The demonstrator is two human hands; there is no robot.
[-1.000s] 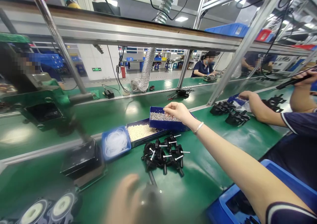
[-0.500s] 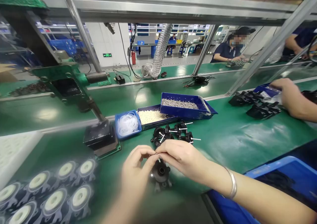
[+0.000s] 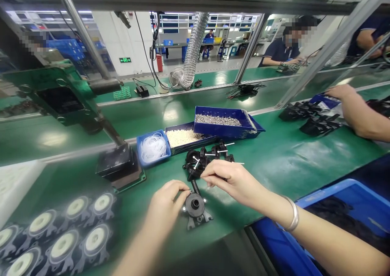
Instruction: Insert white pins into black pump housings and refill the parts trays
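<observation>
A black part (image 3: 195, 203) with a round hub and forked feet lies on the green table. My left hand (image 3: 173, 194) touches its upper left edge, thumb and fingertips pinched; whatever they hold is too small to make out. Up and to the right, my right hand (image 3: 224, 176) hovers apart from the part with its fingers pressed together, and nothing between them can be made out. Just behind it sits a cluster of black parts (image 3: 192, 158) with white pins, partly hidden by this hand.
Blue bins hold white tubing (image 3: 154, 146), cream pieces (image 3: 184, 138) and metal pins (image 3: 217, 120). A green press (image 3: 118, 166) stands left, near parts with cream rings (image 3: 64, 245). A blue crate (image 3: 350, 186) is at lower right. Another person's hand (image 3: 344, 95) reaches in at right.
My hands, together above the black part before, have separated; my right hand has moved up and right. The black part's hub is now uncovered. The whole view has shifted slightly.
</observation>
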